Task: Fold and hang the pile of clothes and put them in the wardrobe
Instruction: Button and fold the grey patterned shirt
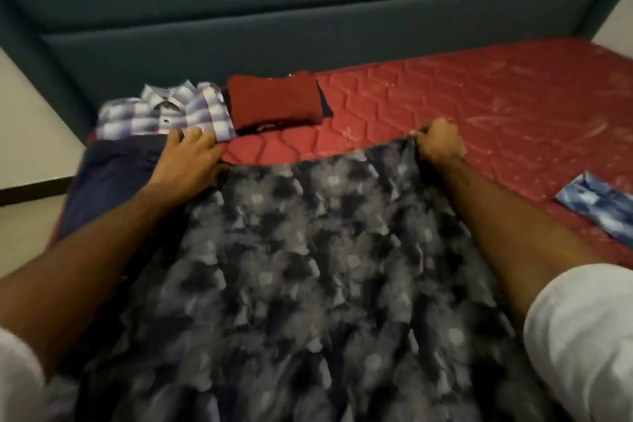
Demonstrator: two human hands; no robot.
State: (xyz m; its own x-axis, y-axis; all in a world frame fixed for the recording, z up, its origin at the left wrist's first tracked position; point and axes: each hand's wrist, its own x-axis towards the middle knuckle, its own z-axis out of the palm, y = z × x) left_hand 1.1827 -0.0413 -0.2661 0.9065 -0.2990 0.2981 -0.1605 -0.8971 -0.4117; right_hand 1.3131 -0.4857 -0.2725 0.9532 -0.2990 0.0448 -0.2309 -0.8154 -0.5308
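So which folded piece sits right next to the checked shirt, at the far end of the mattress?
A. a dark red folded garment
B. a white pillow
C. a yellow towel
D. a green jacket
A: the dark red folded garment lies just right of the purple checked shirt on the red mattress, beyond the patterned cloth that both hands hold.

A red quilted mattress (479, 106) with a hexagon stitch pattern and pale scuffs fills the middle and right of the view. Behind it, along its far edge, stands a dark teal padded headboard (274, 10) with horizontal seams. Left of the mattress lies pale floor (30, 134), edged by a dark skirting strip (30, 193).
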